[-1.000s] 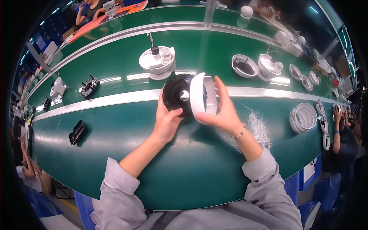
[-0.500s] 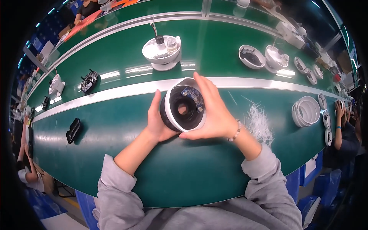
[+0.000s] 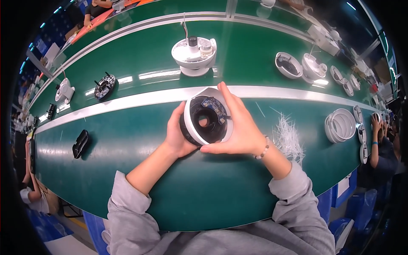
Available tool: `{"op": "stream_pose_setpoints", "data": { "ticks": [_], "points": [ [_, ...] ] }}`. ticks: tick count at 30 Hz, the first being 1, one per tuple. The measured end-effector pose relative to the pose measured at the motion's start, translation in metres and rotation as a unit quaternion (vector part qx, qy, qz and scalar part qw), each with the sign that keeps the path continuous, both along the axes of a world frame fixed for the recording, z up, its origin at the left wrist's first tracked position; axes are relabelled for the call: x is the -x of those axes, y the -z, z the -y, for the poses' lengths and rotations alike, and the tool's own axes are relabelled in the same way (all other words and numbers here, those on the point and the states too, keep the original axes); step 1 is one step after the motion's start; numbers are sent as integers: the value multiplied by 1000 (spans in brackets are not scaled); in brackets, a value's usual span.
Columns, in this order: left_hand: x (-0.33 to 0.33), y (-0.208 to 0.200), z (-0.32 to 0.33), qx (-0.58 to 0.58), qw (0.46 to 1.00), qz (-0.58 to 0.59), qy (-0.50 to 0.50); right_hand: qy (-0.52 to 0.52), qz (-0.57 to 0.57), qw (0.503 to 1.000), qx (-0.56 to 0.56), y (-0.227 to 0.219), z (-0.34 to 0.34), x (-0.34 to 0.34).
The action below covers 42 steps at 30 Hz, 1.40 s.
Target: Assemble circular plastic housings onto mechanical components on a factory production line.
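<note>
Above the near green table, a round white plastic housing (image 3: 191, 123) is held tilted, its opening facing me. Inside it sits a black insert (image 3: 196, 110) with a hole in the middle and a blue circuit board (image 3: 215, 105) along the upper right. My left hand (image 3: 175, 134) is closed around the left and underside, where the outer black part shows. My right hand (image 3: 242, 127) grips the right side of the white rim, thumb low and fingers up along the edge. The fingertips behind the housing are hidden.
Loose white strips (image 3: 289, 138) lie right of my hands, beside stacked white rings (image 3: 340, 124). A black plastic part (image 3: 80, 143) rests at left. Beyond a metal rail (image 3: 272, 91), a white round-based unit (image 3: 194, 57) and other parts stand on a green belt. Other people work at both sides.
The parts beyond the rail have shifted to the right. Both hands keep their hold, and the housing has turned slightly, showing more of its white inner wall at right.
</note>
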<state>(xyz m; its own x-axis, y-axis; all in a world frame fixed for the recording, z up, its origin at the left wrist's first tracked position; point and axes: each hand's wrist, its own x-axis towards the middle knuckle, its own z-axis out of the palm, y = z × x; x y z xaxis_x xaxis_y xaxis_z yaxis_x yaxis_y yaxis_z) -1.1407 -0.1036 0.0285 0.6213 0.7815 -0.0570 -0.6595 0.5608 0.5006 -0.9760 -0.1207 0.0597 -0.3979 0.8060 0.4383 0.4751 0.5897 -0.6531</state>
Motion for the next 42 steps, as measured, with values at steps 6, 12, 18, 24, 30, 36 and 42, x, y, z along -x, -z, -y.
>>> {"op": "stream_pose_setpoints", "data": {
  "ticks": [6, 12, 18, 24, 30, 36, 42],
  "points": [
    [14, 0, 1, -5, 1000, -24, -19, -21, 24, 999, -25, -4, 1, 21],
    [29, -4, 1, 1, 999, -26, 22, 32, 98, 993, -58, -6, 5, 38],
    [49, -1, -5, -6, 996, -10, 88, 14, 144, 989, -15, -13, 7, 53],
    [66, -5, -9, 16, 995, -72, 72, 14, 146, 988, -43, -11, 4, 65],
    [97, -12, 16, -90, 991, -59, 74, 38, 74, 981, -176, -1, 22, 91],
    [127, -7, 8, -87, 995, -5, 58, 69, 105, 965, -231, 4, 15, 127],
    [176, -8, -6, -109, 991, 15, 70, 53, 107, 970, -212, -9, 3, 172]
  ]
}}
